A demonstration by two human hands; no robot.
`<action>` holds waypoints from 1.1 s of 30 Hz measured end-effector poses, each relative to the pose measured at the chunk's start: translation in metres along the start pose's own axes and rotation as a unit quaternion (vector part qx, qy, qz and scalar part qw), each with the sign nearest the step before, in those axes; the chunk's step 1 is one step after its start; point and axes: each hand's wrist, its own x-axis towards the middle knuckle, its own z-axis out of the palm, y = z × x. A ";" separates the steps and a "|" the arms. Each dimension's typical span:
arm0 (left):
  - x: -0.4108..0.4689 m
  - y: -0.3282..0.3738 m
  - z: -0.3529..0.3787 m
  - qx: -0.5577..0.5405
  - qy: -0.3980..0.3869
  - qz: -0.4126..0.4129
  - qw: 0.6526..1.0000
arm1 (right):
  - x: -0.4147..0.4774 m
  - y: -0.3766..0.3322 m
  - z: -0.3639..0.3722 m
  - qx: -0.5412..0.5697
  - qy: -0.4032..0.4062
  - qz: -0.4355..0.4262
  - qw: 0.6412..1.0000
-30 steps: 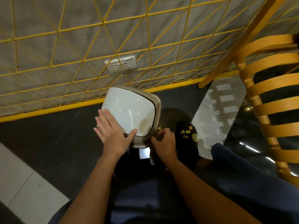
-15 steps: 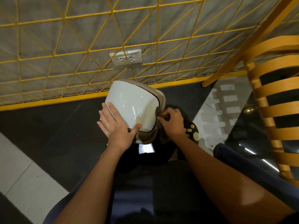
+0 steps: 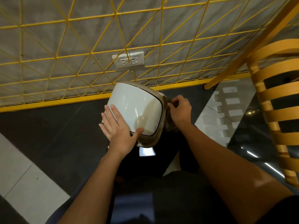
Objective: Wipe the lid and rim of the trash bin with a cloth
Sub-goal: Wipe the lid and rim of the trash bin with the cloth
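Bin lid point(image 3: 137, 109) white, tilted. Left hand point(image 3: 119, 131) flat on it, fingers straight. Right hand point(image 3: 179, 110) pinches cloth point(image 3: 169, 125) against rim point(image 3: 149, 140).

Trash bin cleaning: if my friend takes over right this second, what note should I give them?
Left hand: flat, fingers straight, pressing on the white lid to steady it.
Right hand: pinching the dark cloth against the right side of the beige rim.
Done: this view cannot show how much is already wiped.
Left: probably carry the cloth on round the rim, then over the lid top under the left hand.
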 end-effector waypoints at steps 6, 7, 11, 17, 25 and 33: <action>-0.001 0.001 0.000 -0.008 0.005 0.001 1.000 | -0.016 0.006 0.008 0.027 -0.030 0.038 0.998; -0.001 0.002 0.000 -0.008 0.003 0.002 1.000 | -0.018 0.006 0.009 0.030 -0.028 0.040 0.998; -0.001 0.001 -0.001 0.003 0.001 0.000 1.000 | 0.002 -0.005 0.006 0.010 -0.011 0.031 0.999; -0.001 0.002 -0.002 0.005 -0.003 -0.009 1.000 | 0.002 -0.005 0.005 0.000 -0.031 0.038 0.999; -0.007 0.010 -0.014 -0.024 -0.002 0.005 1.000 | -0.034 -0.012 -0.017 0.222 -0.002 0.157 0.962; -0.047 0.059 -0.015 -0.207 0.013 0.103 0.973 | -0.079 -0.055 -0.043 0.463 -0.148 0.223 0.845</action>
